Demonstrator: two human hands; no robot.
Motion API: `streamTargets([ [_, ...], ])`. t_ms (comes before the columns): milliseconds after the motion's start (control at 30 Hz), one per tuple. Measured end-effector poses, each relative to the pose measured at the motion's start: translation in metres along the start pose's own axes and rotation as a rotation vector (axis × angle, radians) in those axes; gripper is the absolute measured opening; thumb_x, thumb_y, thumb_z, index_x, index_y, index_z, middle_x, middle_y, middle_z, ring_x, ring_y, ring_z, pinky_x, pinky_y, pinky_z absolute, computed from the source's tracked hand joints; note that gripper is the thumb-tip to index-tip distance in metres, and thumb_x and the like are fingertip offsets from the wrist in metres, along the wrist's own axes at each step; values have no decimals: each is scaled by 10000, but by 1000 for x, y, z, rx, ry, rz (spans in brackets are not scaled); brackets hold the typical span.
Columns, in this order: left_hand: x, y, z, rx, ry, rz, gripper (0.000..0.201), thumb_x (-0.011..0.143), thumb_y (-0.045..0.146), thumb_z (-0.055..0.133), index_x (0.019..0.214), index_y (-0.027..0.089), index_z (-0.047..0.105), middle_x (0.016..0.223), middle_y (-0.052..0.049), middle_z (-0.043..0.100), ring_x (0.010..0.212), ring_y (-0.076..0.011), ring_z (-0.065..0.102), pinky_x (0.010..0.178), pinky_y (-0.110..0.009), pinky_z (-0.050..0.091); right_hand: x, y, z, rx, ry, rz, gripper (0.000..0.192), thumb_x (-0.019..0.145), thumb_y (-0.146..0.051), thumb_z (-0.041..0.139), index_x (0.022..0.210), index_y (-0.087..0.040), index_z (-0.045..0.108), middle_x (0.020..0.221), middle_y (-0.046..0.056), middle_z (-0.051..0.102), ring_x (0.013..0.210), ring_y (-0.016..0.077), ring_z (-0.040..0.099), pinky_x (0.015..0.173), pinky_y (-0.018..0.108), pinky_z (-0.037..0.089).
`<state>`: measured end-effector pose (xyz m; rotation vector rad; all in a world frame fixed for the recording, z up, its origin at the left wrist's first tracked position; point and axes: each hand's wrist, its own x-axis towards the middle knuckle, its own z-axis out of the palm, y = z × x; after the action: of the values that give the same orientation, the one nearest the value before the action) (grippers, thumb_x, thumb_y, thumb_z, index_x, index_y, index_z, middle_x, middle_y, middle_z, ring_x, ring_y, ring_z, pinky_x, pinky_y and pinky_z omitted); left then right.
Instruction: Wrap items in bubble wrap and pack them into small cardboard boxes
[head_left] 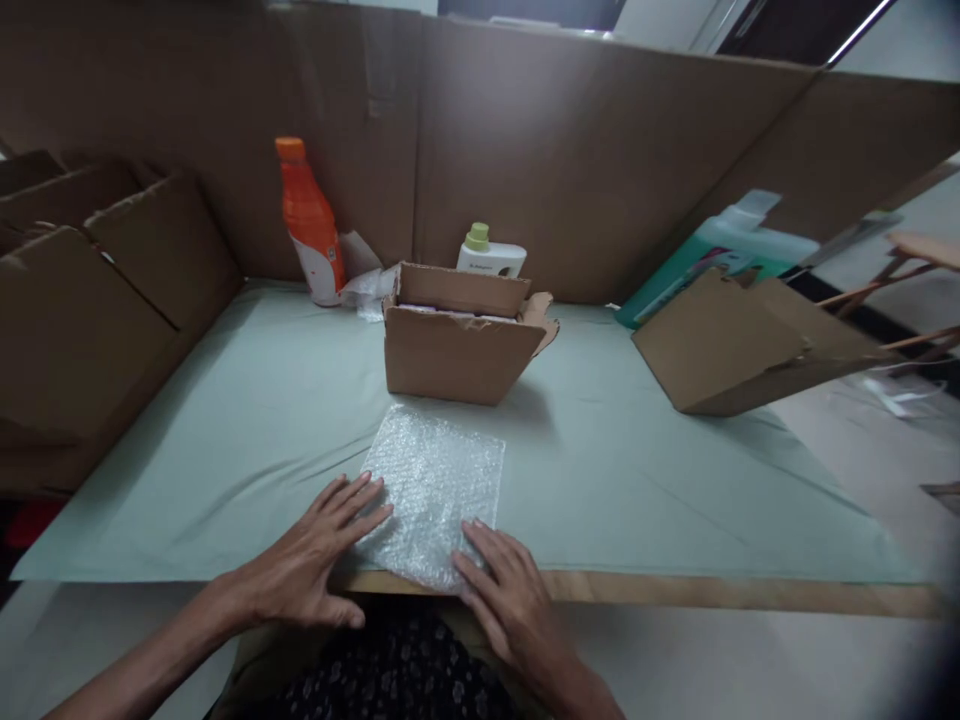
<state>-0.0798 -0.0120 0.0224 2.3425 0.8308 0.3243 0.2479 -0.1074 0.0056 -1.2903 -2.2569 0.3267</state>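
A flat sheet of bubble wrap (435, 490) lies at the front edge of the table, its near end reaching the wooden rim. My left hand (319, 555) rests at the sheet's left side, fingers stretched out and thumb apart. On the lower right part of the sheet lies my right hand (510, 590), its fingers extended flat and touching the plastic. Neither hand grips anything. Just beyond the bubble wrap stands an open cardboard box (454, 355) with its flaps up; what is inside is mostly hidden.
Behind the box are an orange bottle (311, 230), crumpled clear plastic (367, 290) and a white bottle with a green cap (491, 255). A teal jug (697, 255) leans behind a tilted cardboard box (742, 345) at right. Cardboard walls (600, 160) enclose the cloth-covered table (637, 500).
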Motion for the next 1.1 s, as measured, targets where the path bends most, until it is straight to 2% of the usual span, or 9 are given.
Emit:
streamTargets([
  [133, 5, -2, 3, 30, 31, 23, 952, 777, 533, 773, 1576, 342, 292, 1649, -108, 290, 1519, -396, 257, 1219, -658, 145, 3, 7, 2, 329, 166, 243, 295, 976, -198, 516, 1164, -282, 728, 1182, 69, 757, 1122, 257, 701, 966, 453, 573],
  [200, 10, -5, 9, 18, 102, 4, 704, 850, 370, 705, 1502, 327, 445, 1545, -94, 490, 1478, -342, 371, 1224, -618, 192, 0, 9, -4, 511, 184, 484, 252, 992, -349, 535, 1068, -252, 755, 1080, 85, 782, 1032, 262, 734, 915, 418, 599],
  [267, 14, -5, 16, -48, 169, -31, 459, 853, 230, 615, 1306, 298, 642, 1310, -79, 696, 1333, -299, 555, 1177, -562, 320, -4, 9, -10, 700, 183, 608, 360, 965, -506, 559, 1125, -234, 732, 1077, 114, 778, 1011, 278, 741, 893, 419, 607],
  [367, 20, 2, 23, -178, 262, -167, 324, 780, 191, 566, 1044, 255, 744, 1112, -83, 764, 1109, -282, 674, 1005, -484, 485, -10, 9, -12, 890, 165, 529, 738, 841, -655, 664, 1439, -247, 520, 1253, 168, 709, 1127, 314, 700, 974, 476, 563],
  [433, 23, 8, 24, -247, 324, -282, 283, 778, 239, 564, 989, 246, 752, 1106, -88, 760, 1072, -280, 673, 952, -452, 506, -14, 8, -10, 847, 128, 495, 926, 772, -604, 768, 1542, -273, 372, 1351, 179, 650, 1238, 323, 637, 1053, 508, 503],
  [500, 24, 14, 25, -301, 375, -345, 256, 774, 283, 569, 942, 247, 760, 1066, -82, 763, 1060, -280, 667, 957, -442, 498, -16, 6, -5, 730, 103, 526, 907, 793, -465, 787, 1559, -286, 337, 1354, 159, 651, 1264, 298, 620, 1086, 504, 475],
  [700, 27, 22, 38, -342, 589, -493, 216, 826, 383, 582, 803, 217, 718, 852, -58, 736, 855, -238, 658, 808, -346, 504, 4, 4, 20, 390, 363, 667, 399, 914, -387, 632, 1274, -218, 660, 1105, 110, 753, 970, 243, 731, 887, 381, 593],
  [933, 36, 25, 41, -326, 677, -552, 236, 909, 374, 539, 828, 199, 674, 762, -8, 684, 735, -181, 624, 683, -271, 457, 30, 16, 26, 375, 434, 700, 465, 925, -444, 628, 1306, -177, 631, 742, -2, 664, 647, 156, 636, 608, 251, 529],
  [1100, 39, 21, 49, -116, 808, -550, 191, 896, 348, 539, 847, 217, 669, 858, -45, 707, 838, -217, 650, 774, -312, 495, 50, 20, 24, 269, 484, 646, 444, 939, -433, 609, 1303, -180, 624, 738, -18, 649, 626, 132, 601, 654, 245, 506],
])
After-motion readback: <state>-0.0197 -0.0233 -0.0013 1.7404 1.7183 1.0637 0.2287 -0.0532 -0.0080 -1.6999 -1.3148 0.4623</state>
